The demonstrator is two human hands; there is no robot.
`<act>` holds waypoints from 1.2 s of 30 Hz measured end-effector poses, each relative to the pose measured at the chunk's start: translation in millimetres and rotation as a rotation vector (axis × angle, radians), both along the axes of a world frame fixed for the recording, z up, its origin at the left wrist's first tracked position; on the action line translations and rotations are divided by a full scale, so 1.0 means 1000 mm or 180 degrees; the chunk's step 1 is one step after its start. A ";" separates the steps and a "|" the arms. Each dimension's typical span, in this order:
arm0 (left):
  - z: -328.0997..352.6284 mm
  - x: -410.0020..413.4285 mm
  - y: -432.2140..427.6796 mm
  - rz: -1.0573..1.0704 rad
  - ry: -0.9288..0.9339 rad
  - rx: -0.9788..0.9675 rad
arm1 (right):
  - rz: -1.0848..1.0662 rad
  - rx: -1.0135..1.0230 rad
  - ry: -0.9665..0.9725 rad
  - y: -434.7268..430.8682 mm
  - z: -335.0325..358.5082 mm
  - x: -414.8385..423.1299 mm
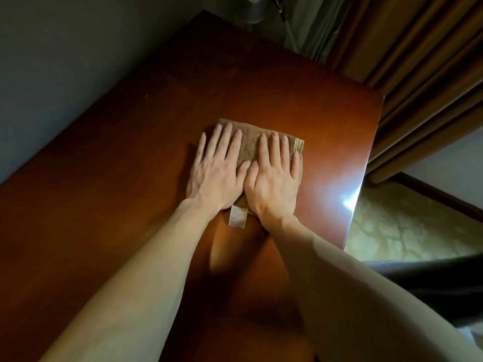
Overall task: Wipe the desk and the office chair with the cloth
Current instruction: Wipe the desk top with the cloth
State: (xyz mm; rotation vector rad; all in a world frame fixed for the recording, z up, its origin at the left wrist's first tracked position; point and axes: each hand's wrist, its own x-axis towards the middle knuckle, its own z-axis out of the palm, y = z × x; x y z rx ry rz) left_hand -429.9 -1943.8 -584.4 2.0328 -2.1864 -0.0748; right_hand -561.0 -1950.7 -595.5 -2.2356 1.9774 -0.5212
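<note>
A folded tan cloth (249, 142) lies flat on the reddish-brown wooden desk (136, 165), toward its right end. My left hand (215, 173) presses on the cloth's left half, fingers spread and flat. Beside it, my right hand (273, 178) presses on the right half, also flat with the fingers apart. The thumbs touch in the middle. A white care label (237, 216) sticks out from the cloth's near edge between my wrists. The office chair is not in view.
A grey wall runs along the desk's left side. Brown curtains (418, 61) hang past the desk's far right edge. Patterned carpet (407, 231) shows below the right edge. A pale lamp base (252, 11) stands at the desk's far corner.
</note>
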 end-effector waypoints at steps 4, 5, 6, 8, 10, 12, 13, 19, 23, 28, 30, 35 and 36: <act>-0.002 0.017 0.063 0.0007 0.0003 0.0047 | 0.0069 0.0118 0.0008 0.066 0.000 0.015; -0.002 0.021 0.081 0.0027 -0.0005 0.0057 | 0.0087 0.0147 0.0010 0.084 0.000 0.019; -0.001 0.026 0.099 0.0059 -0.0002 0.0066 | 0.0110 0.0179 0.0008 0.103 0.001 0.025; -0.001 0.031 0.133 0.0120 0.0012 0.0113 | 0.0126 0.0239 0.0052 0.134 0.002 0.032; -0.001 0.038 0.164 0.0189 -0.0014 0.0164 | 0.0176 0.0279 0.0119 0.161 0.003 0.038; -0.003 0.042 0.184 0.0224 -0.0034 0.0219 | 0.0241 0.0320 0.0129 0.179 0.004 0.042; -0.003 0.043 0.191 0.0232 -0.0045 0.0243 | 0.0260 0.0336 0.0123 0.185 0.004 0.043; -0.003 0.045 0.197 0.0251 0.0042 0.0246 | 0.0205 0.0349 0.0080 0.191 0.003 0.046; -0.004 0.049 0.192 0.0156 0.0105 0.0305 | 0.0194 0.0389 0.0125 0.188 0.001 0.046; 0.002 0.052 0.186 0.0051 0.0112 0.0392 | 0.0195 0.0476 0.0091 0.187 0.006 0.045; 0.003 0.053 0.184 0.0030 0.0113 0.0375 | 0.0193 0.0467 0.0042 0.185 0.010 0.046; 0.003 0.059 0.166 -0.0103 0.0186 0.0284 | 0.0092 0.0571 0.0045 0.173 0.015 0.051; 0.001 0.061 0.162 -0.0138 0.0185 0.0266 | 0.0054 0.0582 0.0028 0.170 0.015 0.054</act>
